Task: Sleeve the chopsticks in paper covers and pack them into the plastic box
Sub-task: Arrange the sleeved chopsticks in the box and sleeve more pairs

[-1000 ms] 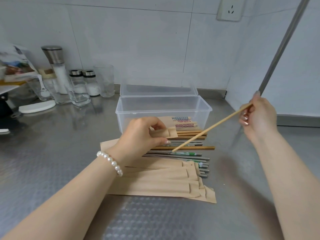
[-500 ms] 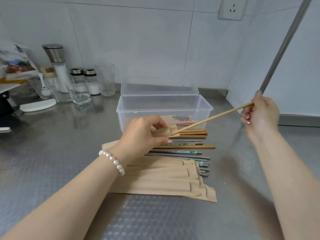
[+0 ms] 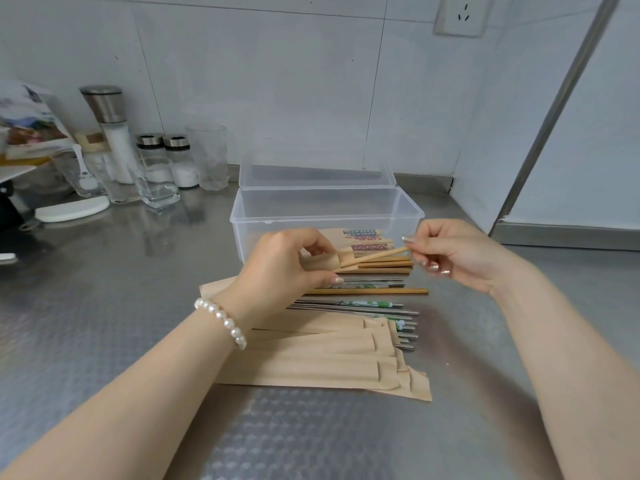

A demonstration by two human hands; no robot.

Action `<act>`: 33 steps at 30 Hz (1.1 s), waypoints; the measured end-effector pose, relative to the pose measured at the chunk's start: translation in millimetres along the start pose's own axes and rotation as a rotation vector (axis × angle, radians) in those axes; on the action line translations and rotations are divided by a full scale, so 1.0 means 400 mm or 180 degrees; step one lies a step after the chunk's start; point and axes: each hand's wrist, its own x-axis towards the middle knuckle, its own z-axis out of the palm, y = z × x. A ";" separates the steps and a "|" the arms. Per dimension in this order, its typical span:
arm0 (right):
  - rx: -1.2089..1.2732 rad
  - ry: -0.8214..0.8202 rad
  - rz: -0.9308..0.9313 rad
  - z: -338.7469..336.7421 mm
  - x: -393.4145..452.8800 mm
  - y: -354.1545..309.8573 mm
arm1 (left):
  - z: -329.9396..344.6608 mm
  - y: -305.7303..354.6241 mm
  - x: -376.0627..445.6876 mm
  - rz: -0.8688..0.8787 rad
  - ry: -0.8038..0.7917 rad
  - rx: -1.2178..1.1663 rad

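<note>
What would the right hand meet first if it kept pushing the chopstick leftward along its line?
Likely the left hand, which holds the paper cover's open end around the chopstick tip; depth is uncertain. Right hand.

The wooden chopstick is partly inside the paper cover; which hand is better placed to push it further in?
The right hand: it pinches the wooden chopstick at its free end, while the left hand grips the paper cover.

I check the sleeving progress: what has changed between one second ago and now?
The right hand moved left toward the left hand, pushing the wooden chopstick most of the way into the paper cover; before, its tip was outside. The left hand's grip, the plastic box and the loose piles stayed unchanged.
</note>
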 end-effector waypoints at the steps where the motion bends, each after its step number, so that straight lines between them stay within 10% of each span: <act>1: -0.0096 -0.0049 0.0018 0.006 0.000 0.001 | 0.000 0.001 0.000 -0.0001 -0.0006 0.0004; 10: -0.0398 0.0190 -0.0167 0.041 0.000 -0.005 | -0.006 -0.001 0.001 -0.0034 0.0018 0.0066; 17: -0.3198 -0.0058 0.0317 0.022 0.007 0.020 | -0.024 -0.018 0.011 -0.0222 0.0318 0.0075; 33: -0.3297 0.0380 -0.0085 0.023 0.024 0.038 | -0.021 -0.021 0.011 -0.0246 0.0308 0.0110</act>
